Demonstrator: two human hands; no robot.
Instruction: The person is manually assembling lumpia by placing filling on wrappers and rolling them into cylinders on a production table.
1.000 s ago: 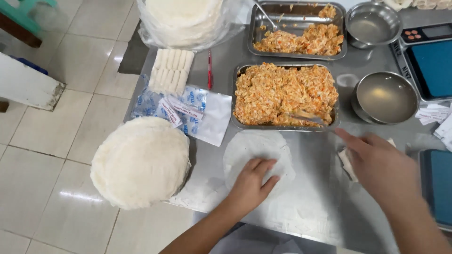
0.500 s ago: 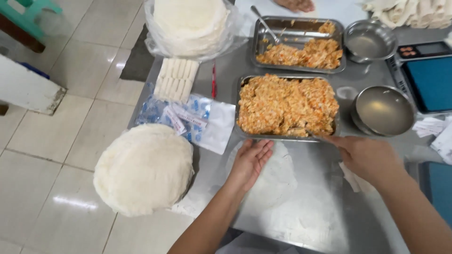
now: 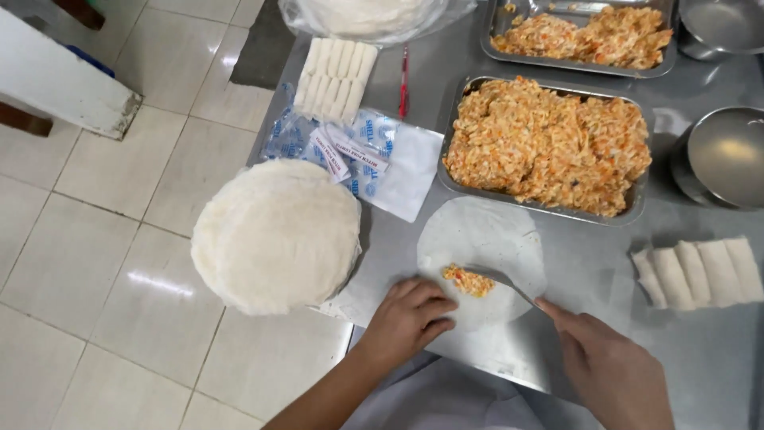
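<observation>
A spoonful of orange filling [image 3: 469, 280] has now been laid on the round wrapper [image 3: 481, 263], at six o'clock of the filling tray [image 3: 547, 146] on the table [image 3: 700, 334]. The wrapper's edge is pressed flat by the left hand [image 3: 407, 318]; what seems a spoon [image 3: 500, 280] is gripped by the right hand [image 3: 609, 370].

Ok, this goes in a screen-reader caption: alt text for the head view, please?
A right hand spoons orange shredded filling onto a round white wrapper that the left hand steadies on a steel table, below a metal filling tray.
</observation>
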